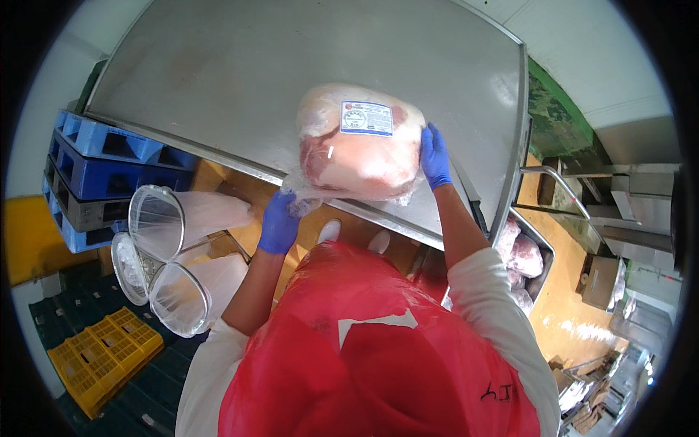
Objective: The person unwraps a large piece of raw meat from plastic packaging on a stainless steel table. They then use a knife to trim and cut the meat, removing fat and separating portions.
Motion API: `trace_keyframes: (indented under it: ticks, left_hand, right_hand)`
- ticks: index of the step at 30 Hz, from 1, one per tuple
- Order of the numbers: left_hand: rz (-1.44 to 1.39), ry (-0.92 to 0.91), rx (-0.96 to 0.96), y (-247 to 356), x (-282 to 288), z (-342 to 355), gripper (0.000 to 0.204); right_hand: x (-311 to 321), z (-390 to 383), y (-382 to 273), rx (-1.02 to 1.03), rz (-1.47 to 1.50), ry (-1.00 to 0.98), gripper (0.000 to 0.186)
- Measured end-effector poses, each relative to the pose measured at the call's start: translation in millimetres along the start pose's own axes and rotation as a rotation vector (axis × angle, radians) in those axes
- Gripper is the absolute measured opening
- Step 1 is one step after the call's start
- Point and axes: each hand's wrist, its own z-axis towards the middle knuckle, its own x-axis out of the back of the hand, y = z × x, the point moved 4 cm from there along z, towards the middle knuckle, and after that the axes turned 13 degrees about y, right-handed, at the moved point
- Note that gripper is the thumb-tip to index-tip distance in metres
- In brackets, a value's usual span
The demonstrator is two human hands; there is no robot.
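A large piece of packaged meat, pink with pale fat, is wrapped in clear plastic film and bears a white label with a blue border. It rests at the near edge of a steel table. My left hand, in a blue glove, is closed on the gathered film at the meat's lower left corner. Against the meat's right side, my right hand, gloved the same way, grips with its fingers pointing up along it; its thumb is hidden. A dark-handled knife lies on the table by my right forearm.
Three hoops hold clear plastic bags at the left. Behind them are stacked blue and grey pallets, with a yellow crate nearer. Right of me, a metal bin holds several wrapped meat pieces. A metal rail stands beyond.
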Motion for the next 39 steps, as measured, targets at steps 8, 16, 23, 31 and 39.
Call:
trace_keyframes:
  ticks: [8, 16, 23, 31, 39]
  left_hand:
    - [0.044, 0.007, 0.085, -34.3, -30.1, 41.2, 0.037]
    - [-0.043, 0.008, 0.224, 63.4, -84.8, 9.5, 0.029]
    - [-0.274, -0.428, 0.151, 142.1, -196.7, -14.0, 0.031]
    - [0.074, 0.027, 0.103, 105.2, -56.4, -84.9, 0.029]
    - [0.99, -0.36, -0.357, 64.1, -54.0, -114.8, 0.03]
  right_hand:
    - [-7.1, -121.2, 62.1, -0.131, -0.202, -0.442, 0.037]
    - [69.5, -102.7, -118.8, -0.373, 0.333, -0.497, 0.019]
    - [133.8, -7.1, -216.8, -0.35, 0.36, -0.178, 0.023]
    - [93.4, -113.0, -228.1, -0.112, 0.084, -1.132, 0.012]
    - [-3.2, -6.0, -218.2, 0.887, -0.276, -0.235, 0.061]
